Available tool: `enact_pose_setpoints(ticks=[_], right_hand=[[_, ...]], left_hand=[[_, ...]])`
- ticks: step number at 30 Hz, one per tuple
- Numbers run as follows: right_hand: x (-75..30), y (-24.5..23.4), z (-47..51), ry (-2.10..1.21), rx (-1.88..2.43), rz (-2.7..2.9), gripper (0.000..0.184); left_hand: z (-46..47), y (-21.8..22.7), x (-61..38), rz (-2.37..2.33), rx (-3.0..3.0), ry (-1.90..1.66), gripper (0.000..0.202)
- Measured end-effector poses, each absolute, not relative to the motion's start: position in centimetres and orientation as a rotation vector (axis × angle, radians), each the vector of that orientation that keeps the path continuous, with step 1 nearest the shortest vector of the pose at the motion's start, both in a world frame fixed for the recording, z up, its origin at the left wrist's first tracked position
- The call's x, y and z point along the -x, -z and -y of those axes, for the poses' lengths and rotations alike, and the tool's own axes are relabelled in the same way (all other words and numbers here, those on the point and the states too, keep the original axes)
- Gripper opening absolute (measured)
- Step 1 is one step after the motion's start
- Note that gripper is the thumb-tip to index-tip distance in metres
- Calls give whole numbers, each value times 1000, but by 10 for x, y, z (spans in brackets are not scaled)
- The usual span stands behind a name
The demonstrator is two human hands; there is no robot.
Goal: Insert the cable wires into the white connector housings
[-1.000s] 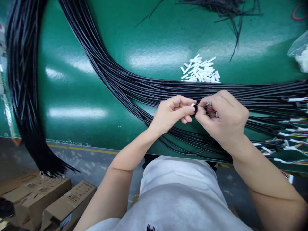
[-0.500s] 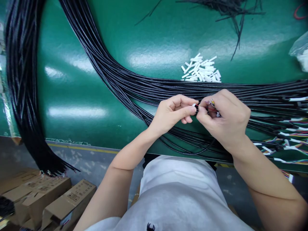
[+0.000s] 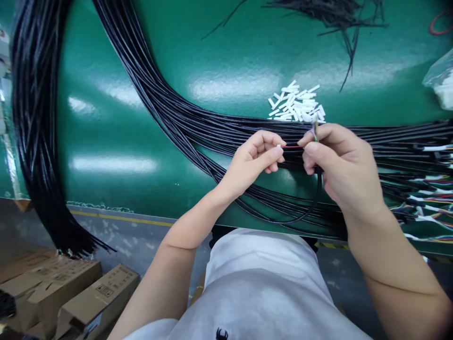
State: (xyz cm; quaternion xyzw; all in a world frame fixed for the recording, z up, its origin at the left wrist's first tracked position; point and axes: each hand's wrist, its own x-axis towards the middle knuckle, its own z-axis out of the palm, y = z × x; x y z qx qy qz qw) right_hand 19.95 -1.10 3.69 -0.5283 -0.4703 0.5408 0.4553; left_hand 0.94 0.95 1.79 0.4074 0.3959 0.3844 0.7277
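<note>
Between finger and thumb of my left hand (image 3: 260, 153) is a small white piece (image 3: 279, 146), too small to make out fully. Thin red and black wires (image 3: 293, 147) run from it across to my right hand (image 3: 341, 158). My right hand is closed on the end of a black cable (image 3: 319, 182), and a tuft of thin coloured wires (image 3: 314, 131) sticks up from its fingertips. Below the hand the cable loops down toward the table edge. Just beyond my hands lies a pile of short white tubes (image 3: 297, 103).
A thick bundle of black cables (image 3: 212, 120) curves across the green table (image 3: 106, 137). Another bundle (image 3: 35, 118) hangs over the front edge at left. Black strips (image 3: 332, 12) lie at the back; a clear bag (image 3: 440, 78) sits at right. Cardboard boxes (image 3: 99, 293) stand below.
My hands have drawn apart, the right moving rightward, so the red and black wires now stretch between them. The coloured wires stand up from the right fingertips and the cable below shows.
</note>
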Motion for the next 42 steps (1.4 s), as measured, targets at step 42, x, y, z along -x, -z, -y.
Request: enact_pose_setpoints(ticks=[42], right_hand=[[-203,-46,2,-1583,1259,826,27]], left_hand=[[-8,-14,-10,-994,-919,-851,24]])
